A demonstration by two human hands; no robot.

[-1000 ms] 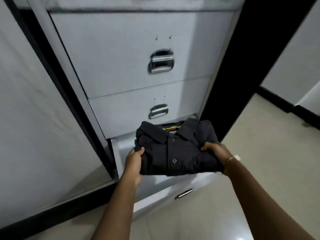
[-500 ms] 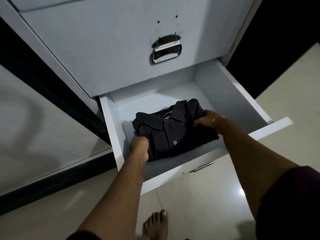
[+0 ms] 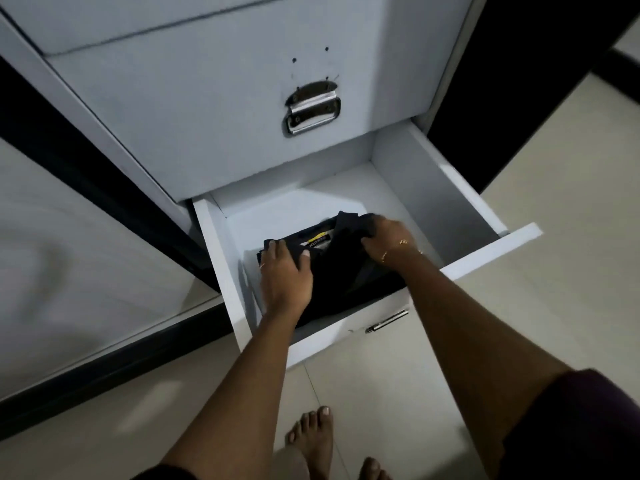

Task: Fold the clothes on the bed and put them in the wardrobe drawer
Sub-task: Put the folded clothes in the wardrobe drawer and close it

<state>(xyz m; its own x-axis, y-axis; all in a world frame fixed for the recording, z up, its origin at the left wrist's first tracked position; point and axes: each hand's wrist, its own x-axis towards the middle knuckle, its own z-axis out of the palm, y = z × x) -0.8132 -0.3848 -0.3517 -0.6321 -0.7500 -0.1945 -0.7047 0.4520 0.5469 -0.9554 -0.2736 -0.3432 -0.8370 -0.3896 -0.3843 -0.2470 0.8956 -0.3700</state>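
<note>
A folded dark button shirt (image 3: 341, 271) with a yellow neck label lies inside the open white wardrobe drawer (image 3: 485, 249), towards its front left. My left hand (image 3: 285, 275) rests flat on the shirt's left side, fingers straight and thumb spread. My right hand (image 3: 388, 237) is at the collar on the shirt's right side, its fingers curled into the fabric; motion blur hides the fingertips. A pale sheet (image 3: 251, 271) shows under the shirt's left edge.
A shut drawer with a chrome handle (image 3: 311, 110) sits directly above the open one. The open drawer's front carries a slim bar handle (image 3: 386, 322). My bare feet (image 3: 311, 438) stand on pale floor tiles below. A dark wardrobe frame (image 3: 104, 188) runs at left.
The shirt went from being held in front of the drawers down onto the drawer floor. My left hand moved from gripping its edge to lying flat on top.
</note>
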